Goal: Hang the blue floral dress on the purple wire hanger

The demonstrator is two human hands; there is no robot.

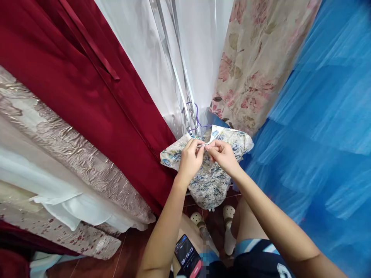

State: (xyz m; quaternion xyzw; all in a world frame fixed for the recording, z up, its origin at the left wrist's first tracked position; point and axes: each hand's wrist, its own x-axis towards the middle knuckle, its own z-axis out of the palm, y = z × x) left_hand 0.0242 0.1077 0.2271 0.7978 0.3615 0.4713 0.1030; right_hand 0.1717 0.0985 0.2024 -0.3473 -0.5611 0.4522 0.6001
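Observation:
A floral garment [210, 189] in white, blue and yellow hangs from a purple hanger [198, 116] in front of me. Both of my hands meet at the front of its neckline. My left hand [191, 156] pinches the neckline edge between thumb and fingers. Right beside it, my right hand [222, 154] pinches the same edge, the fingertips of both hands nearly touching. Whatever small fastening may lie between the fingertips is too small to make out.
Red fabric [116, 112] and pale embroidered fabric [87, 166] hang on the left. White cloth [199, 50] with grey ribbons and a rose-print cloth [249, 77] hang behind; blue tulle [324, 127] is on the right. A phone [187, 255] with a running timer rests on my thigh.

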